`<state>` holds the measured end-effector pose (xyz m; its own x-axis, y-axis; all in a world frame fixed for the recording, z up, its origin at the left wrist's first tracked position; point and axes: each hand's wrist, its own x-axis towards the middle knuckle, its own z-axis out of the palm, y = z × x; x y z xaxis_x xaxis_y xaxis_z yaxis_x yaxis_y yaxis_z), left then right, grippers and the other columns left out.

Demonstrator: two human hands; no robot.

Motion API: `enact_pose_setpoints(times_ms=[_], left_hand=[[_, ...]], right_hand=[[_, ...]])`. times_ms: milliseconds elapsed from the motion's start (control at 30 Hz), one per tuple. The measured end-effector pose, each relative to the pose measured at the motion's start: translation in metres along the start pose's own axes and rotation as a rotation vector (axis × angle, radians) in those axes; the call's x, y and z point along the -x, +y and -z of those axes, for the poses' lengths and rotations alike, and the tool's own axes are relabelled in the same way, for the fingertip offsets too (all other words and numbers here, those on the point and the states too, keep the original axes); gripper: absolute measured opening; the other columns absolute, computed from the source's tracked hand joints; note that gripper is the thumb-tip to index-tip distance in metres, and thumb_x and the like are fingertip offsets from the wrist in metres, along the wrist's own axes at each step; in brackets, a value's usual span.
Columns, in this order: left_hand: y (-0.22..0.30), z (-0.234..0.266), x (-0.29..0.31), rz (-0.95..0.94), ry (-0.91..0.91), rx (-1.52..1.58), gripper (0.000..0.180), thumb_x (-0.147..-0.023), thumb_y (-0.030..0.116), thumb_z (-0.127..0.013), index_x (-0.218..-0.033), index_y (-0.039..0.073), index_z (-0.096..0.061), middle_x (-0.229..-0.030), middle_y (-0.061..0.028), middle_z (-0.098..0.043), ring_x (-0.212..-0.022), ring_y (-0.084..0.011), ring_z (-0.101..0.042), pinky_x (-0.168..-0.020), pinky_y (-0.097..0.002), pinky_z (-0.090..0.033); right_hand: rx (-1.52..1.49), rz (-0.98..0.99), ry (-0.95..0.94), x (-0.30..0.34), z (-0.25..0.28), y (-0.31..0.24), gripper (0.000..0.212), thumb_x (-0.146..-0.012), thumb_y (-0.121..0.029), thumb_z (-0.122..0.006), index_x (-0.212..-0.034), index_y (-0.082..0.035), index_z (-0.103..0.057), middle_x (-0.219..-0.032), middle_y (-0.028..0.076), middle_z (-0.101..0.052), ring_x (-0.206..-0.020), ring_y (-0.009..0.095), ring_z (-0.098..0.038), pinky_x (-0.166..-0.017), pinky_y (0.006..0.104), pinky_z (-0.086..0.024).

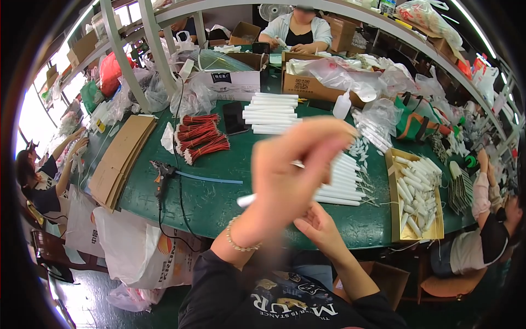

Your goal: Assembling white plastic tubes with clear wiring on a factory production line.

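Note:
My left hand point(298, 164), with a beaded bracelet point(239, 236) at its wrist, is raised close in front of me and slightly blurred. Its thumb and fingers are pressed together; what they hold, if anything, I cannot make out. Lower down, near the table's front edge, my right hand point(318, 222) is half curled with its fingers apart and nothing visible in it. Just beyond it lies a row of white tubes point(339, 194) with thin wires at their right ends. Another white tube end point(246, 201) shows behind my left wrist.
Bundles of red wire point(203, 137), a phone point(235, 118), stacked white tubes point(271, 112) and a glue gun point(163, 172) lie on the green table point(219, 205). A yellow box point(394, 205) holds tubes at right; flattened cardboard point(118, 162) is at left. Other people sit around.

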<state>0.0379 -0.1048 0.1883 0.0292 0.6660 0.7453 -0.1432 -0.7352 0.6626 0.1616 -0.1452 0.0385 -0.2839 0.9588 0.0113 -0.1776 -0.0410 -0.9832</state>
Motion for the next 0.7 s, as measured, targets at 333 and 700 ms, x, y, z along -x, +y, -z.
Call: enact_pose_setpoints(times_ms=[333,700], left_hand=[[-0.125,-0.111,0.111,0.089,-0.695,-0.330,0.023,-0.082,0.032,-0.052,-0.076,0.010,-0.056,-0.053,-0.0139,-0.053,-0.051,-0.0344,-0.054,-0.046,-0.0430,-0.041],[-0.165,-0.122,0.157,-0.282,-0.847,-0.387,0.010,-0.069,0.014,-0.051,-0.074,0.006,-0.053,-0.074,-0.0071,-0.051,-0.073,-0.0222,-0.053,-0.060,-0.0319,-0.046]], right_hand=[[0.297,-0.160,-0.228,0.055,0.050,0.013,0.018,-0.083,-0.016,-0.058,-0.088,0.002,-0.059,-0.080,0.005,-0.062,-0.076,0.011,-0.056,-0.067,0.0260,-0.045],[0.508,-0.139,-0.520,0.075,0.084,-0.025,0.014,-0.082,-0.013,-0.057,-0.083,0.000,-0.062,-0.078,0.007,-0.062,-0.072,0.017,-0.058,-0.066,0.0264,-0.046]])
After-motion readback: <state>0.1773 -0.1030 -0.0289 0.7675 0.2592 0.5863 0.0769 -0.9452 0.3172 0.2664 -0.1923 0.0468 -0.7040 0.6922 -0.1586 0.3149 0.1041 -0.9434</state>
